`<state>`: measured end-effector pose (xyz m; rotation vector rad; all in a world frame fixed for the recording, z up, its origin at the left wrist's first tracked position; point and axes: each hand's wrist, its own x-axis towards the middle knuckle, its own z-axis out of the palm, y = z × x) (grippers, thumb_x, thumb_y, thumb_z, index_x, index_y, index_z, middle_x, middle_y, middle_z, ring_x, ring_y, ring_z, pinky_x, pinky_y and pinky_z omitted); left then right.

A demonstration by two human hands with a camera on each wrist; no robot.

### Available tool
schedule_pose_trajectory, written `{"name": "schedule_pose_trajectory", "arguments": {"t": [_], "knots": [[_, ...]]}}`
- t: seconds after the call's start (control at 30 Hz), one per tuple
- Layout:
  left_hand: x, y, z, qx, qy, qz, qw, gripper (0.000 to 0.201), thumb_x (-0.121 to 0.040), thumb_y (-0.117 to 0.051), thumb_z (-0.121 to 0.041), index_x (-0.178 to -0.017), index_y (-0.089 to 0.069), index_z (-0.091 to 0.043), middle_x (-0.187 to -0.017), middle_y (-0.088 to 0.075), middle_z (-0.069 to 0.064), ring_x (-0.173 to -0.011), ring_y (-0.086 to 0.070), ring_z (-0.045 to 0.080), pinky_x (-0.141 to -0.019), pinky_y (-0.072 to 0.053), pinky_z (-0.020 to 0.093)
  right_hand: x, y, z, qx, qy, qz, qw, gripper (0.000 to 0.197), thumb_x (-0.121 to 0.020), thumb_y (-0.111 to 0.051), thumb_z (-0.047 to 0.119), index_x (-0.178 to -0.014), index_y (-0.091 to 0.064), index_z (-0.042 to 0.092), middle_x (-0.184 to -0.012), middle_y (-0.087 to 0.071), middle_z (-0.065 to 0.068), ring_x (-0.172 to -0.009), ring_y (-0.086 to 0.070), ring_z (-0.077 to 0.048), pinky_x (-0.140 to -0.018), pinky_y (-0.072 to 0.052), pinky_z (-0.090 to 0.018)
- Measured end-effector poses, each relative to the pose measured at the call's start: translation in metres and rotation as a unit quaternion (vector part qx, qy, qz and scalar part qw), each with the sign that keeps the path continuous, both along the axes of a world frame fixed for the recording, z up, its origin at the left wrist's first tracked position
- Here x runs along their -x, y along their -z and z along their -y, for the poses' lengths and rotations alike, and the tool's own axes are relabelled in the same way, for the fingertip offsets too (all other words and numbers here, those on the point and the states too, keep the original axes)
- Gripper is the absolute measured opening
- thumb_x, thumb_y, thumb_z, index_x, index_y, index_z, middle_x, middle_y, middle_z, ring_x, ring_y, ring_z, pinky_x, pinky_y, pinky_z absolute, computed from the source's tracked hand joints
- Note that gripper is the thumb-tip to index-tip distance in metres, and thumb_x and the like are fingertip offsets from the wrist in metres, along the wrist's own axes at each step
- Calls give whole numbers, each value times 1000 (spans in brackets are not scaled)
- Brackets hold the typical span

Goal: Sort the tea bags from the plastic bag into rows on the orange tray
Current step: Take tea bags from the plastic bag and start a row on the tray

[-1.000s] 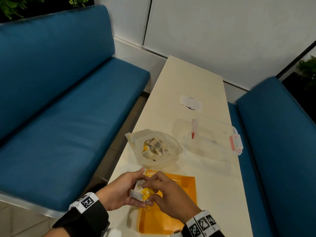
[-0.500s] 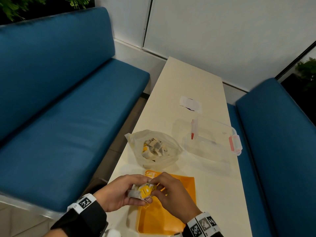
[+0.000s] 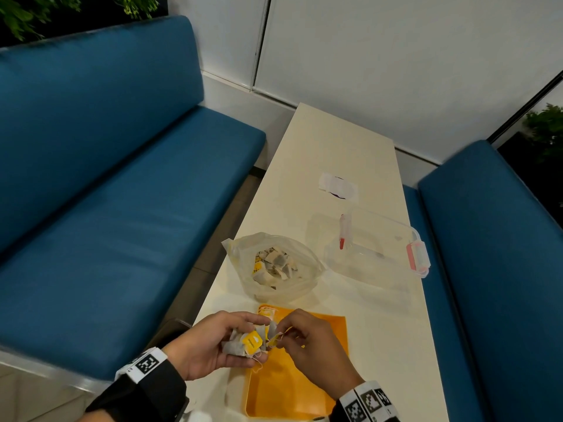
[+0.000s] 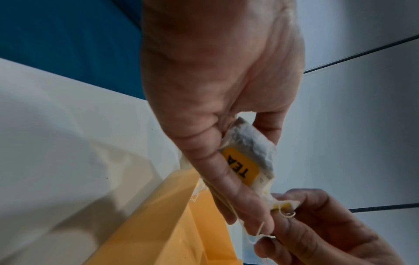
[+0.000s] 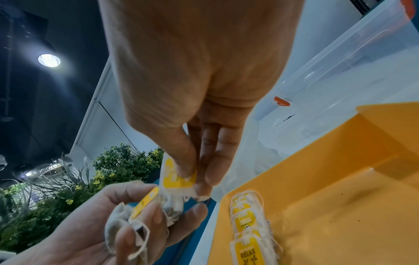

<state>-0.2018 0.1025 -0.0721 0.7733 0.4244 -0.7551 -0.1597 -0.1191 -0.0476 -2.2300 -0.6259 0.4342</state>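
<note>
Your left hand (image 3: 210, 345) cups a clump of tea bags (image 3: 243, 344) above the near-left corner of the orange tray (image 3: 307, 388), fingers curled round them. Your right hand (image 3: 307, 342) pinches one yellow tag (image 5: 174, 176) between thumb and fingertips, right against that clump. A few tea bags with yellow tags (image 5: 247, 233) already lie along the tray's left wall. The plastic bag (image 3: 274, 266) sits just beyond the tray's far edge, beside a clear lidded box (image 3: 377, 248) on the table (image 3: 335, 141).
</note>
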Motion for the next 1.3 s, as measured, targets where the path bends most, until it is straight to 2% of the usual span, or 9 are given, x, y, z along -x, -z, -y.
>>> {"name": "schedule_pose_trajectory", "arguments": {"t": [0.2, 0.33, 0.43, 0.53, 0.63, 0.73, 0.97, 1.17, 1.3], "knots": [[-1, 2, -1, 0, 5, -5, 1000, 33, -99, -53, -5, -127, -69, -6, -114, -67, 33, -92, -65, 41, -72, -64, 41, -1, -1, 0, 32, -8, 14, 999, 11, -89, -68, 12, -88, -64, 22, -87, -64, 11, -82, -62, -9, -71, -52, -21], [-1, 3, -6, -14, 1, -1, 1000, 36, -98, -54, -8, -133, -63, -7, -124, -65, 35, -98, -64, 42, -78, -62, 43, -5, 0, 3, 42, -5, 65, 997, 10, -85, -72, 19, -85, -64, 26, -95, -54, 15, -88, -57, -5, -70, -45, -14], [-1, 4, -12, -22, -17, -6, 1000, 36, -98, -52, -7, -133, -62, -7, -124, -65, 35, -101, -63, 42, -80, -62, 42, -10, 0, 8, -15, 73, -1, 997, 10, -75, -76, 22, -76, -66, 23, -87, -61, 8, -83, -60, -10, -70, -44, -15], [0, 5, -17, -26, -32, -9, 999, 36, -98, -52, -6, -132, -62, -7, -123, -66, 35, -100, -65, 42, -75, -63, 40, -15, 7, 14, -42, 138, -83, 986, 14, -75, -82, 11, -74, -69, 17, -83, -70, 1, -77, -64, -10, -72, -50, -24], [0, 6, -19, -32, -42, -10, 999, 37, -97, -53, -6, -133, -61, -7, -123, -66, 34, -100, -66, 42, -73, -65, 40, -15, 15, 18, -51, 151, -133, 978, 15, -75, -83, 10, -74, -69, 13, -83, -73, -6, -77, -66, -14, -73, -54, -33], [-1, 8, -19, -36, -43, -8, 998, 35, -98, -52, -6, -133, -61, -6, -123, -66, 35, -99, -66, 43, -73, -65, 40, -13, 26, 17, -44, 147, -186, 971, 15, -79, -77, 2, -75, -63, 8, -71, -68, -14, -67, -66, -22, -71, -55, -46], [-3, 12, -16, -40, -44, -7, 998, 34, -98, -55, -6, -131, -63, -4, -122, -66, 36, -101, -69, 45, -76, -64, 42, -2, 51, 11, -33, 167, -297, 940, 17, -85, -69, -7, -82, -58, 4, -59, -66, -12, -44, -62, -15, -43, -43, -21], [-4, 12, -7, -43, -31, -11, 999, 32, -98, -56, -6, -129, -66, -4, -120, -68, 32, -99, -71, 43, -80, -62, 43, -3, 66, 1, -6, 154, -325, 933, 16, -86, -70, 1, -88, -56, 9, -69, -67, -20, -46, -63, -15, -40, -37, -22], [-2, 12, 0, -49, -19, -8, 999, 32, -98, -57, -6, -129, -65, -4, -119, -69, 32, -98, -71, 43, -81, -62, 44, -2, 70, -10, 12, 138, -331, 933, 17, -84, -69, 1, -85, -55, 11, -64, -66, -14, -46, -62, -16, -38, -37, -21]]}}
